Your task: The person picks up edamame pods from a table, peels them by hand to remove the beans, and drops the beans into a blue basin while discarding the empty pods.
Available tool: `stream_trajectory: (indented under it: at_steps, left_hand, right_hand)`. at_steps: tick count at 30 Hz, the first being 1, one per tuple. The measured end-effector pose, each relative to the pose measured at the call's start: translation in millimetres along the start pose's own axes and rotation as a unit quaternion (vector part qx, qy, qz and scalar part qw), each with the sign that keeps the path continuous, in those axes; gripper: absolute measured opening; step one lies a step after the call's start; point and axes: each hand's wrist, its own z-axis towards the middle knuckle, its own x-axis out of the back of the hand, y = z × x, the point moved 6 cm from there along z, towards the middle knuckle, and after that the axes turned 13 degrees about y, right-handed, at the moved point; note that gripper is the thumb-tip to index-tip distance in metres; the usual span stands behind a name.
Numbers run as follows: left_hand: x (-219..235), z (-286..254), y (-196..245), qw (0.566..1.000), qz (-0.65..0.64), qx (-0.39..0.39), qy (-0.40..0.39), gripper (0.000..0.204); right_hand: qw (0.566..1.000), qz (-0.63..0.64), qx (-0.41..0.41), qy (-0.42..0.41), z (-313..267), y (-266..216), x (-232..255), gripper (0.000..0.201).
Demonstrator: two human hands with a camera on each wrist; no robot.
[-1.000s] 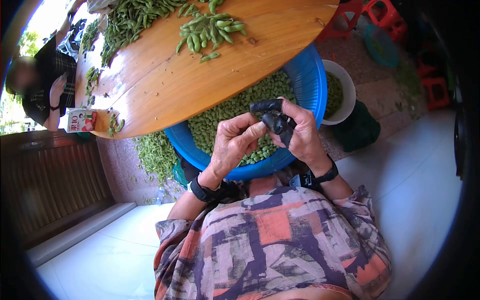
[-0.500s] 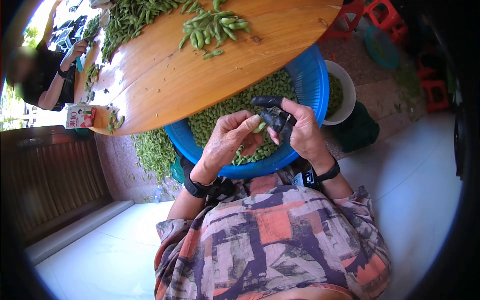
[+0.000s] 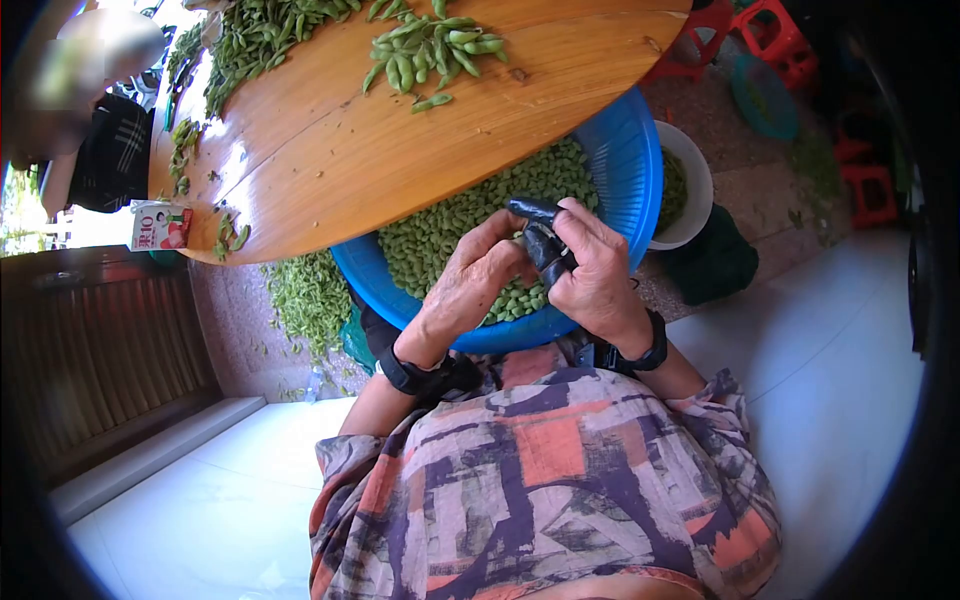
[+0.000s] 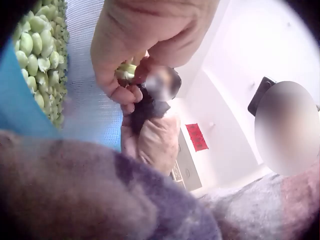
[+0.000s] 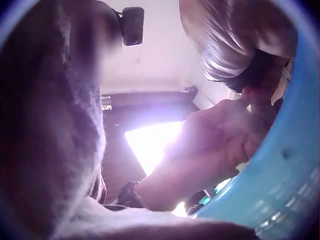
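Over a blue basin (image 3: 640, 190), both hands meet fingertip to fingertip. The left hand (image 3: 470, 280) pinches a green soybean pod (image 4: 127, 72), which shows between its fingers in the left wrist view. The right hand (image 3: 600, 275) wears black coverings (image 3: 545, 250) on some of its digits. Those covered digits are bent in against the same pod, most of which the fingers hide. Shelled green beans (image 3: 430, 245) fill the basin beneath; in the left wrist view, beans (image 4: 40, 55) lie inside its wall.
A wooden table (image 3: 340, 150) overhangs the basin, bearing a small pile of pods (image 3: 430, 55), a bigger heap (image 3: 260, 40) and a carton (image 3: 160, 226). A white bucket (image 3: 700, 185) stands right of the basin. Empty hulls (image 3: 310, 300) lie on the floor. Another person sits at the far left.
Half a second ago a green pod showed at the left fingertips; now the left hand has closed in against the right and hides it in the head view. The other person has leaned toward the table.
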Motion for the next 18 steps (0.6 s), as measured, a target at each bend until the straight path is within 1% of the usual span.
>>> stream_trajectory:
  at_steps: [1, 2, 3, 4, 6, 7, 9, 10, 11, 12, 13, 14, 15, 16, 17, 18]
  left_hand:
    - [-0.8, 0.4, 2.7, 0.997, 0.054, -0.056, -0.004, 0.029]
    - [-2.1, 0.8, 3.3, 0.997, 0.055, -0.057, -0.003, 0.029]
    - [-3.1, 1.4, -0.7, 1.0, -0.01, 0.013, -0.002, 0.027]
    - [-4.6, 1.1, -4.0, 0.994, -0.074, 0.082, -0.002, 0.026]
    - [-5.6, 0.5, 4.4, 0.994, -0.052, 0.092, 0.001, 0.025]
    - [-4.9, -0.1, 6.0, 0.994, -0.031, 0.103, 0.004, 0.024]
    - [-2.4, -0.9, 3.6, 0.994, -0.036, 0.099, -0.005, 0.025]
    - [-1.0, -1.1, 1.3, 0.994, -0.042, 0.097, -0.013, 0.026]
    - [1.1, -0.7, -1.6, 0.995, -0.039, 0.095, -0.013, 0.026]
    - [2.9, 0.3, -3.1, 0.997, -0.02, 0.071, -0.02, 0.026]
    - [5.0, 1.9, -3.9, 0.999, 0.0, 0.044, -0.025, 0.027]
    - [8.6, 1.3, -6.9, 0.999, 0.004, 0.039, -0.023, 0.027]
    - [12.2, -1.8, -7.2, 0.999, 0.019, 0.008, -0.031, 0.023]
    - [14.8, -3.4, -0.4, 0.998, 0.035, -0.023, -0.038, 0.02]
    - [19.0, -3.8, 10.3, 0.998, 0.041, -0.029, -0.034, 0.02]
    - [19.5, -5.0, 29.5, 0.992, 0.118, -0.027, -0.036, 0.016]
  right_hand:
    - [1.0, 0.001, 0.0, 0.0, 0.6, 0.0, 0.1, 0.041]
    - [1.0, 0.009, -0.006, 0.007, 2.2, 0.4, 0.9, 0.039]
    - [1.0, 0.018, -0.012, 0.013, 3.7, 0.8, 1.7, 0.037]
    - [1.0, 0.018, -0.011, 0.015, 4.0, 1.6, 1.3, 0.037]
    - [0.994, 0.064, -0.091, 0.011, 2.7, 12.3, -0.9, 0.032]
    - [0.994, 0.065, -0.09, 0.012, 3.3, 11.5, 0.0, 0.032]
    - [0.99, 0.07, -0.126, -0.003, 2.7, 12.9, -0.4, 0.029]
    - [0.99, 0.071, -0.125, -0.001, 2.6, 12.7, 0.0, 0.029]
    - [0.98, 0.105, -0.17, -0.011, 0.2, 17.4, -1.6, 0.027]
    - [0.966, 0.139, -0.215, -0.022, -2.3, 21.5, -2.7, 0.025]
    - [0.967, 0.141, -0.211, -0.021, -0.5, 19.1, 1.6, 0.025]
    - [0.947, 0.2, -0.253, 0.012, 1.7, 19.0, 10.2, 0.021]
    - [0.919, 0.259, -0.293, 0.044, 2.9, 21.3, 17.5, 0.018]
    - [0.935, 0.252, -0.236, 0.081, 6.6, 23.1, 35.0, 0.018]
    - [0.941, 0.231, -0.211, 0.128, 14.3, 21.8, 56.8, 0.021]
    - [0.95, 0.173, -0.198, 0.167, 14.5, 38.6, 82.4, 0.029]
